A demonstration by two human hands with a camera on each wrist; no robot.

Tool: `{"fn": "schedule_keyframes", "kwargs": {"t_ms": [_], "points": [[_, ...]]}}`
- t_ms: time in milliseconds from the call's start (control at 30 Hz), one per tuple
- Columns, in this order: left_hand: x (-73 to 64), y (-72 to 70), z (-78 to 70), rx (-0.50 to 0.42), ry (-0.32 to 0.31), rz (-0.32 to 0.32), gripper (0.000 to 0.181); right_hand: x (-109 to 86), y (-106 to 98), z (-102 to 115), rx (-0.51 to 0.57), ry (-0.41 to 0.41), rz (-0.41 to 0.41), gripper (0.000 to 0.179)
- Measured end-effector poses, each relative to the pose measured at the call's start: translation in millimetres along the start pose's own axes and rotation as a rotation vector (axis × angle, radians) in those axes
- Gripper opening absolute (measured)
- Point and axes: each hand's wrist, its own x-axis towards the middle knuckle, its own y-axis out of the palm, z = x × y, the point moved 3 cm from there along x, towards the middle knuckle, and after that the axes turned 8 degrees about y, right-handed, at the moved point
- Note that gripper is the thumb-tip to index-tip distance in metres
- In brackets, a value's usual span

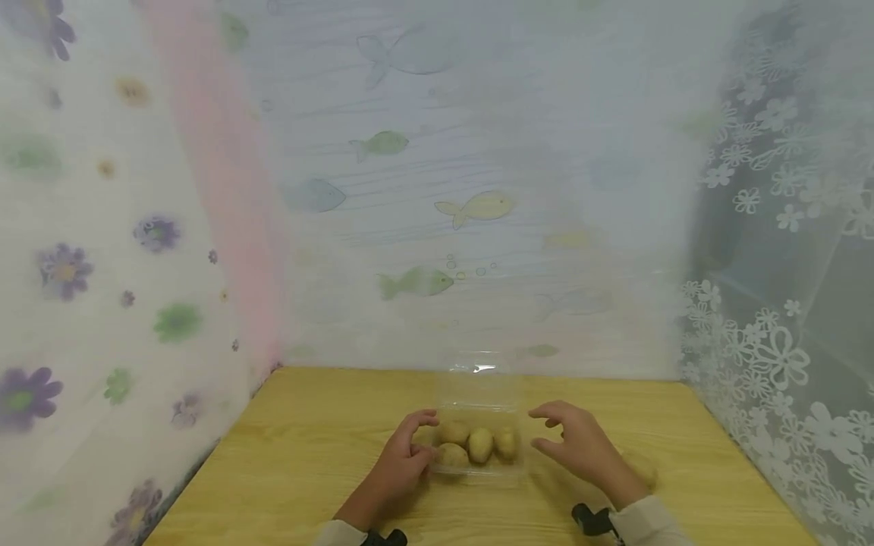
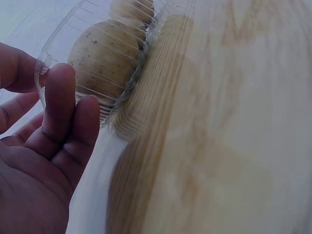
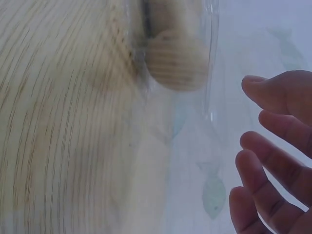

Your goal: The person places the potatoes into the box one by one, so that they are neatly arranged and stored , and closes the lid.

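A clear plastic clamshell box [image 1: 478,472] stands on the table with its lid [image 1: 478,383] raised at the back. Several potatoes [image 1: 481,445] lie inside it. At the box's left side, my left hand [image 1: 401,460] pinches the rim between thumb and fingers; the left wrist view shows the fingertips [image 2: 61,80] right on the rim, beside a potato [image 2: 105,58]. To the right of the box, my right hand [image 1: 576,441] is held apart from it with fingers spread and loosely bent, nothing between them. In the right wrist view the potato [image 3: 178,63] nearest that hand looks blurred.
Another potato [image 1: 640,468] lies on the wooden table [image 1: 307,447], partly hidden behind my right wrist. A fish-patterned curtain [image 1: 478,227] hangs along the back edge, a flowered one [image 1: 177,318] on the left and a lacy translucent one [image 1: 778,364] on the right.
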Motion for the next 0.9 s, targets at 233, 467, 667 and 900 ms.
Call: {"fn": "schedule_keyframes", "kwargs": {"t_ms": [233, 467, 667, 900], "points": [[2.7, -1.6, 7.0, -0.026, 0.018, 0.024, 0.043, -9.5, -19.3, -17.5, -0.041, 0.032, -0.019, 0.042], [0.3, -6.1, 8.6, -0.025, 0.015, 0.005, 0.043, -22.8, -39.9, -38.0, -0.086, 0.009, -0.074, 0.044], [0.7, -6.1, 8.0, -0.019, 0.013, 0.004, 0.042, -34.4, -59.1, -59.9, -0.130, 0.053, -0.111, 0.045], [0.5, -6.3, 8.7, -0.031, 0.013, 0.004, 0.043, -42.3, -76.3, -87.2, -0.085, 0.126, -0.095, 0.049]]}}
